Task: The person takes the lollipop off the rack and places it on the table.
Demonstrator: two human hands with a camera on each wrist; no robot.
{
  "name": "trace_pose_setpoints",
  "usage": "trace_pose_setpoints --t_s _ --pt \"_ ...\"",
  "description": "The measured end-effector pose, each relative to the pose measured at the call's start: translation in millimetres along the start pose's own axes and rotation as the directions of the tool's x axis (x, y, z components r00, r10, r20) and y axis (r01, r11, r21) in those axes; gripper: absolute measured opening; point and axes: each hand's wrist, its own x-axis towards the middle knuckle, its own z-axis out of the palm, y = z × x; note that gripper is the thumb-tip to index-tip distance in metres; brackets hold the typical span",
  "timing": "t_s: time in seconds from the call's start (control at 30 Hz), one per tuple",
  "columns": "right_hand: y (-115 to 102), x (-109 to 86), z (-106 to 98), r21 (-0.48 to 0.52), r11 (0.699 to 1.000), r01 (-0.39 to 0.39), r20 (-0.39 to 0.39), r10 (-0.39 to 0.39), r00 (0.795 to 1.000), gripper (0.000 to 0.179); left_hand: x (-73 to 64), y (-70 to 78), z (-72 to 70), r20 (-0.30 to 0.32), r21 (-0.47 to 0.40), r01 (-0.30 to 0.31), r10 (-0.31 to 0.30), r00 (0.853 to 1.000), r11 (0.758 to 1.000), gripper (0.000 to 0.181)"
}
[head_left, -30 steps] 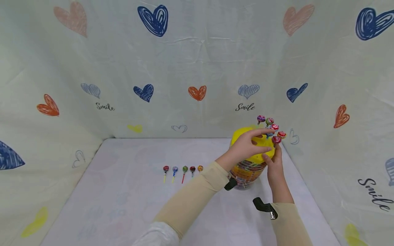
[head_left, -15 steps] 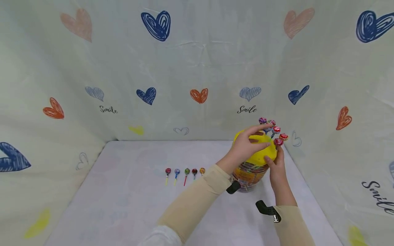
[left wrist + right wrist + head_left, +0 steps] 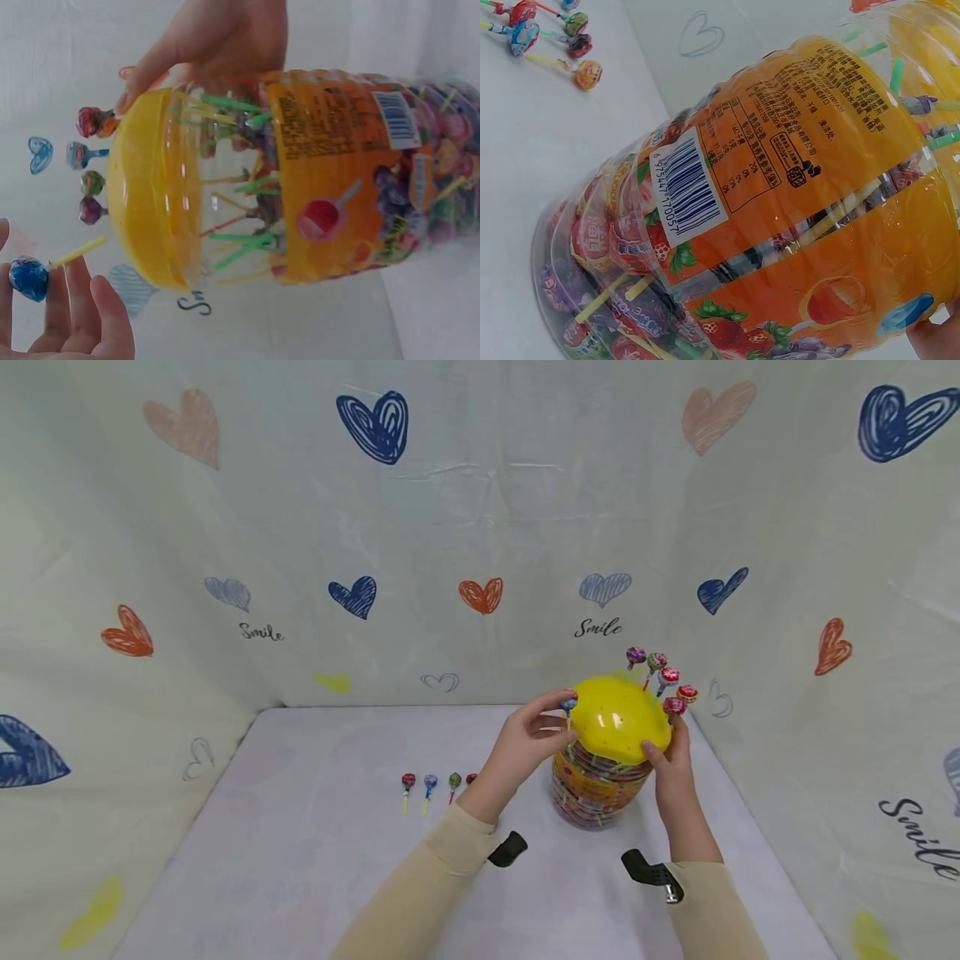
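My left hand (image 3: 521,747) pinches a blue-wrapped lollipop (image 3: 568,703) just left of the jar's yellow lid (image 3: 611,718). In the left wrist view the lollipop's blue wrapper (image 3: 30,278) sits among the fingertips, its yellow stick pointing at the lid. My right hand (image 3: 672,764) grips the lid's right side, thumb on the front; its other fingers are mostly hidden behind. Several wrapped lollipops (image 3: 667,677) stand up from the lid's far right side. Below it, the clear jar (image 3: 596,789) with an orange label (image 3: 780,187) is packed with lollipops.
Left of the jar, several lollipops (image 3: 431,782) lie in a row on the white table (image 3: 300,852), partly covered by my left forearm. A pale curtain (image 3: 420,527) with printed hearts closes off the back and sides.
My left hand has moved left from over the lid, bringing the blue lollipop out of the standing group with it. The right hand keeps its grip on the lid.
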Motion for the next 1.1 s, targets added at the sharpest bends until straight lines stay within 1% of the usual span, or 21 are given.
trace_pose_setpoints --t_s 0.13,0.3,0.5,0.63,0.73,0.77,0.83,0.97,1.0,1.1 --pt "-0.7 -0.4 -0.1 0.016 1.000 0.022 0.006 -0.022 1.000 0.076 -18.0 -10.5 -18.3 -0.025 -0.004 0.046 -0.047 0.999 0.999 0.051" --pt "-0.8 -0.6 -1.0 0.031 0.999 0.041 -0.007 -0.041 0.999 0.075 -37.3 -23.1 -37.9 -0.065 -0.023 0.071 -0.072 0.995 0.997 0.053" --pt "-0.6 0.1 -1.3 0.044 0.998 0.052 0.000 -0.052 0.999 0.076 -59.9 -42.3 -62.8 -0.131 0.016 0.130 -0.127 0.983 0.991 0.053" --pt "-1.5 0.4 -0.8 0.035 0.998 0.047 -0.006 -0.047 0.999 0.076 -71.3 -54.1 -75.7 -0.173 0.038 0.171 -0.162 0.972 0.985 0.055" --pt "-1.3 0.0 -0.4 0.027 0.999 0.035 -0.006 -0.035 0.999 0.078 -79.6 -61.7 -82.1 -0.208 0.054 0.209 -0.193 0.959 0.976 0.055" --pt "-1.0 -0.1 -0.3 0.028 0.999 0.033 -0.006 -0.032 0.999 0.078 -82.5 -60.5 -82.8 -0.220 0.058 0.227 -0.210 0.953 0.972 0.055" --pt "0.5 0.1 -0.1 0.025 0.999 0.040 -0.008 -0.040 0.999 0.077 -87.3 -65.0 -86.1 -0.239 0.081 0.255 -0.230 0.943 0.964 0.057" --pt "2.4 0.1 1.2 0.030 0.998 0.052 -0.009 -0.052 0.999 0.076 -95.9 -74.8 -94.1 -0.258 0.084 0.293 -0.263 0.930 0.952 0.060" --pt "2.6 0.0 1.4 0.029 0.998 0.055 -0.009 -0.055 0.998 0.075 -97.6 -80.9 -97.1 -0.260 0.092 0.298 -0.266 0.928 0.950 0.061" --pt "1.9 -0.5 1.8 0.037 0.998 0.056 -0.007 -0.056 0.998 0.075 -103.2 -88.5 -101.9 -0.267 0.101 0.324 -0.288 0.920 0.941 0.060"
